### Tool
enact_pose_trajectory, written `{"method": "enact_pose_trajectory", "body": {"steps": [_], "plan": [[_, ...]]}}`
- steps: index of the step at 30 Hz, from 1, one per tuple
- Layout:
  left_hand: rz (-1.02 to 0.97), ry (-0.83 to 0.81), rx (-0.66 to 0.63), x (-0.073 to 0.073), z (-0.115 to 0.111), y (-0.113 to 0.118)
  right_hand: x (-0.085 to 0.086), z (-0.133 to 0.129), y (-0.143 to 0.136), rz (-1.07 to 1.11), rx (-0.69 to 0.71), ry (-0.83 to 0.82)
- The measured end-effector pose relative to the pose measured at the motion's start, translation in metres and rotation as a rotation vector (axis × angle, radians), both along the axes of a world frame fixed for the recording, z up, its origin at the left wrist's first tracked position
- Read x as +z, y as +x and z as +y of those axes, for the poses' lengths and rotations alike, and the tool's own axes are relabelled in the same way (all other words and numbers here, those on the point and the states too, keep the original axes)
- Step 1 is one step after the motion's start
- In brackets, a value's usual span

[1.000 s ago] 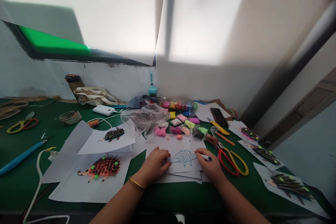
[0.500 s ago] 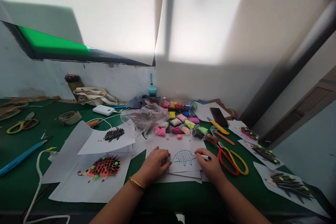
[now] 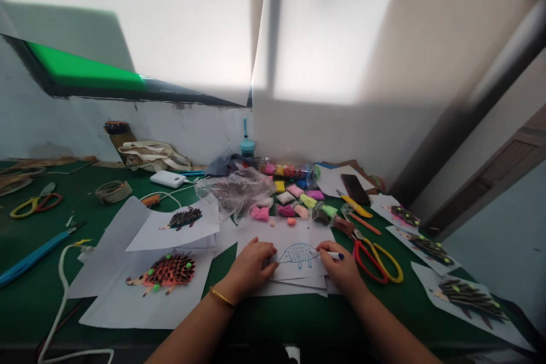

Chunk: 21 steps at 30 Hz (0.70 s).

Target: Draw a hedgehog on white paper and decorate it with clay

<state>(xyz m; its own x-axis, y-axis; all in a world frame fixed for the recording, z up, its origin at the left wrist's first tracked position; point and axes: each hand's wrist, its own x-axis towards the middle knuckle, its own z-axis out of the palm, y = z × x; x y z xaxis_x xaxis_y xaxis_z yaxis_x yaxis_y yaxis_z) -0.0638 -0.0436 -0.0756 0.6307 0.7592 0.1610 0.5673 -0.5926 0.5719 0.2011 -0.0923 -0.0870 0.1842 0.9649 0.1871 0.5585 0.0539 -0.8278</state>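
Note:
A hedgehog drawn in blue lines is on a white sheet in front of me. At its right end, my right hand grips a white marker with a dark blue end. The marker's tip meets the animal's rear outline. On the sheet's left side my left hand rests palm down, fingers loosely out, its fingertips close to the hedgehog's snout. More sheets lie beneath the drawing. Small orange clay lumps sit on the paper above it.
Wrapped coloured clay packs lie behind the paper. To the right are red-and-yellow scissors, a yellow cutter, a phone and several finished hedgehog pictures. At left are a clay hedgehog picture, a white cable and a power bank.
Hardly anything differs. The marker tip and my right hand have shifted only very slightly at the drawing's right end; my left hand stays in place.

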Motion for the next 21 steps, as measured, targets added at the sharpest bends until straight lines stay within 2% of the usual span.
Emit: {"method": "enact_pose_trajectory", "body": {"steps": [9, 21], "plan": [[0.007, -0.005, 0.010, 0.0003, 0.0003, 0.0007, 0.0052, -0.0035, -0.0010, 0.033, -0.043, 0.048], [0.000, 0.006, 0.006, 0.0004, -0.0001, 0.0005, 0.0003, -0.0019, 0.0011, 0.012, 0.014, 0.032]]}}
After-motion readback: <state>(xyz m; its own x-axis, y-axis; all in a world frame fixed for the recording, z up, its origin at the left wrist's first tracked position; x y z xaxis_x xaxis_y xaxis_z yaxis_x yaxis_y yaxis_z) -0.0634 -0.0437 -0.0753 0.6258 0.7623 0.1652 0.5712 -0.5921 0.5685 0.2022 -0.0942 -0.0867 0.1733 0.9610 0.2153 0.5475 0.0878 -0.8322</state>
